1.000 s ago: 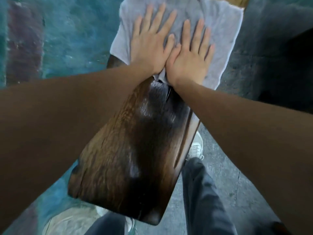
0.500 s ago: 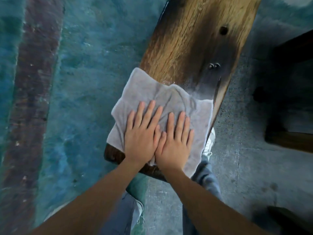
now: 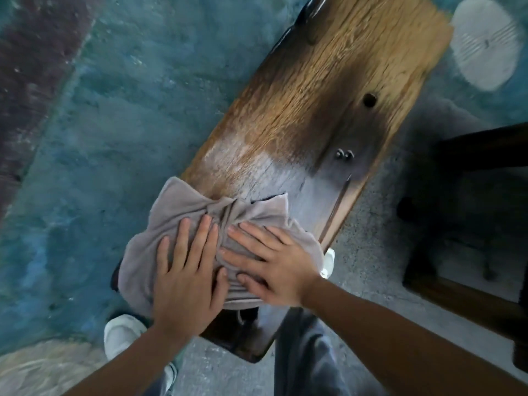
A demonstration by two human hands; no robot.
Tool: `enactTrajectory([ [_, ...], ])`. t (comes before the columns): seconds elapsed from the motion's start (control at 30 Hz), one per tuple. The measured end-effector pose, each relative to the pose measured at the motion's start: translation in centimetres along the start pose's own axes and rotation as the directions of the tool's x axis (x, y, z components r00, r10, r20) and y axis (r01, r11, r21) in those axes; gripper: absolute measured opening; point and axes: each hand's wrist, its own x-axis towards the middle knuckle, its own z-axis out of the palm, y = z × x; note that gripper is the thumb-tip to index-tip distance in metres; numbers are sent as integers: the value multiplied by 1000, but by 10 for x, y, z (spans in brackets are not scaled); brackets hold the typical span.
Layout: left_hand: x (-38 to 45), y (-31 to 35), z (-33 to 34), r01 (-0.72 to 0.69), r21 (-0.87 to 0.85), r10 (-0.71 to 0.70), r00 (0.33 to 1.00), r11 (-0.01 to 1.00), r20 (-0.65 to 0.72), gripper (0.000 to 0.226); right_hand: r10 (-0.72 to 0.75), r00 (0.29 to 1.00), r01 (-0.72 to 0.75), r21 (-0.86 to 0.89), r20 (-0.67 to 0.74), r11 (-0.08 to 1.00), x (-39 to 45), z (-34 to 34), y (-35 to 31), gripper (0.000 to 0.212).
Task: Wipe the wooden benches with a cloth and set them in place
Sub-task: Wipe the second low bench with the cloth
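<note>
A long wooden bench [image 3: 320,104] runs from the upper right down to me, its top light brown with a dark stripe and a damp sheen near the cloth. A grey cloth [image 3: 177,212] lies bunched on the near end of the bench. My left hand [image 3: 185,272] presses flat on the cloth's left part, fingers spread. Turned inward, my right hand [image 3: 274,264] presses on its right part, fingers pointing left. The two hands almost touch. The bench's near corner shows below my hands.
A dark wooden bench or frame [image 3: 468,238] stands to the right on grey concrete. The floor at left is painted teal with a dark red band [image 3: 31,70]. A pale round patch [image 3: 485,41] lies at the upper right. My white shoes [image 3: 123,338] and grey trousers are below.
The cloth has been pulled back along the bench toward me and has bunched up. My right hand has turned inward. The view shifted to show more of the far bench top.
</note>
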Motion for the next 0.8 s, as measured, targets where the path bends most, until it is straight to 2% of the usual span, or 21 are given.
enactTrajectory([
  [0.13,85,40,-8,73,9,-72,996,997,-50,80,-84,996,86,-75,21,993,29,-36,94,56],
  [0.33,221,85,-19,127,55,-122,989,990,-85,81,-72,997,66,-132,-42,989,66,-80,211,61],
  [0.47,328,125,-34,232,47,-224,965,971,-132,78,51,991,-60,-68,-127,996,98,-109,285,61],
  [0.63,473,163,-56,363,-90,-373,915,927,-152,78,165,977,-174,-49,-137,984,152,-162,400,57],
  [0.73,531,176,-64,380,-119,-395,908,917,-142,73,348,915,-348,34,-203,937,168,-176,433,52],
  [0.8,547,176,-64,366,-111,-378,917,924,-125,71,511,821,-506,93,-254,858,169,-173,435,54],
])
